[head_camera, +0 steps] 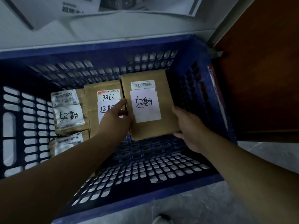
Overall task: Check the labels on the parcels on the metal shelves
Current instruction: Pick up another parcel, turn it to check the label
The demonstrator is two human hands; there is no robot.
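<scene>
Inside the blue crate (97, 50), toward its right side, the brown parcel (145, 130) is held face up by both hands. The left grip (116, 117) curls round its left edge and the right grip (189, 126) clasps its near right corner. Only the edges are held, so I judge it may slip and drop. Its handwritten note (145, 105) covers part of the printed label and the light is dim, so a misreading is possible. The left arm also hides part of the note on the neighbouring parcel (93, 110).

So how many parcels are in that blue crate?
4. The held parcel at the right, between left hand and right hand; the middle parcel; the left parcel; the lower-left parcel, only partly visible. Others may be hidden.
</scene>
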